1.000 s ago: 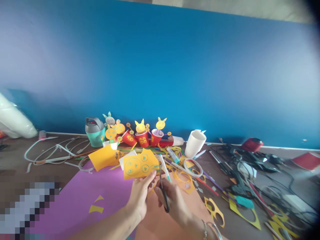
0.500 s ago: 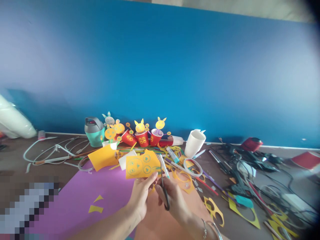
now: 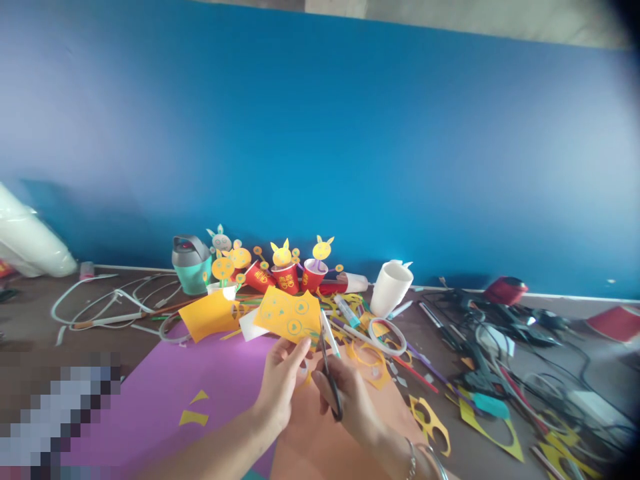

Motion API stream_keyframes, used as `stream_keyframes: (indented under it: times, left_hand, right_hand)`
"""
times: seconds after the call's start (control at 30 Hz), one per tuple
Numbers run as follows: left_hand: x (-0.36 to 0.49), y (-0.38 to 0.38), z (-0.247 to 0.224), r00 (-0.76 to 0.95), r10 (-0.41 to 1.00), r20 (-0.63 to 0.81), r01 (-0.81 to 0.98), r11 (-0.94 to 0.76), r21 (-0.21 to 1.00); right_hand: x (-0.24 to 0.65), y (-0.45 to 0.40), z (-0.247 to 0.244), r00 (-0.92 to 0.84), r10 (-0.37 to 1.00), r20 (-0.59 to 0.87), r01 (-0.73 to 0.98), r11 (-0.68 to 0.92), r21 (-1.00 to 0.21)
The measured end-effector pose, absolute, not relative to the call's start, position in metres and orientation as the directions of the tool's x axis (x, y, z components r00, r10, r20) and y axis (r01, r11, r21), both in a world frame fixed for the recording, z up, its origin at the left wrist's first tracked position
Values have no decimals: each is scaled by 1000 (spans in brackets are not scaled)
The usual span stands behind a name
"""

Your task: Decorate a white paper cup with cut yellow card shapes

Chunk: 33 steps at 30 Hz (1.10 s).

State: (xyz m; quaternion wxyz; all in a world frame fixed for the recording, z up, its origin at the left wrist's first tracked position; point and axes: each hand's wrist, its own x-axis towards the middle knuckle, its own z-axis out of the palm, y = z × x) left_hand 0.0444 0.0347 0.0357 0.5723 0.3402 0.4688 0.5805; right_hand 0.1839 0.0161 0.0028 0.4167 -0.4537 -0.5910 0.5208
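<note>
Between thumb and fingers, my left hand [image 3: 284, 373] pinches the lower edge of an orange paper sheet [image 3: 285, 312] with green circles and small hearts drawn on it. My right hand [image 3: 350, 393] is closed round the black handles of a pair of scissors [image 3: 330, 373]. Their blades point up, close beside the right edge of the sheet; I cannot tell whether they touch it. Both hands are raised over a purple sheet [image 3: 200, 373] and a peach sheet [image 3: 310, 440]. Two small yellow scraps [image 3: 194, 418] lie on the purple one.
Red paper cups [image 3: 286, 279] with paper animal faces line the wall, next to a teal-and-grey container [image 3: 191, 263]. A white cup [image 3: 391, 288], a glue stick [image 3: 347, 311] and a tape roll [image 3: 387, 336] stand or lie right of centre. Dark cables and a glue gun [image 3: 480, 373] crowd the right.
My left hand has turned and raised the orange sheet, so it now tilts differently and its drawn circles have shifted. The scissors stay in my right hand, almost in the same place.
</note>
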Motion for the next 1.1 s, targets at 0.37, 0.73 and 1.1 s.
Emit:
stream_keyframes:
  times: [0.37, 0.73, 1.1]
  left_hand:
    - [39, 44, 36, -7, 1000, 6, -296, -8, 955]
    - [38, 48, 40, -66, 996, 59, -175, -69, 982]
    - [40, 45, 36, -15, 999, 32, -214, -35, 976]
  right_hand:
    - [191, 19, 8, -335, 941, 37, 0, 39, -999]
    - [199, 19, 16, -392, 920, -22, 60, 2, -998]
    - [198, 18, 17, -425, 905, -38, 67, -10, -998]
